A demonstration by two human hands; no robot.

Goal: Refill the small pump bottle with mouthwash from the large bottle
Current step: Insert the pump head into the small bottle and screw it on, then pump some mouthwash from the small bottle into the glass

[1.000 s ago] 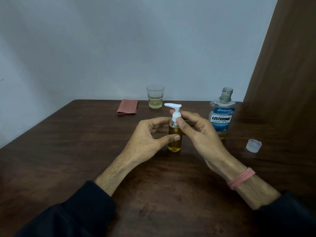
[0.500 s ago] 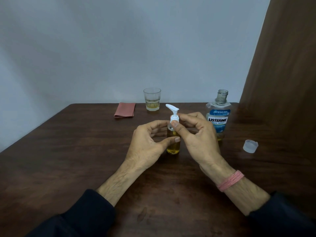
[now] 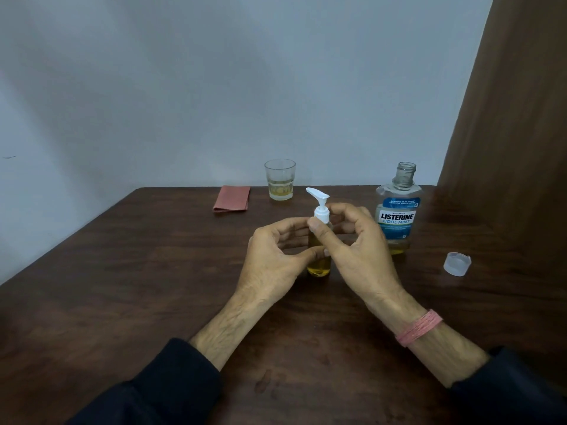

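My left hand wraps the small clear pump bottle, upright on the dark wooden table, centre. Yellow liquid fills its visible lower part. My right hand pinches the white pump collar, thumb and fingers closed on it. Large clear Listerine bottle stands uncapped just right: thin yellow layer at bottom. Its clear cap lies further right. Glass tumbler behind holds a little yellowish liquid, folded pink cloth beside it.
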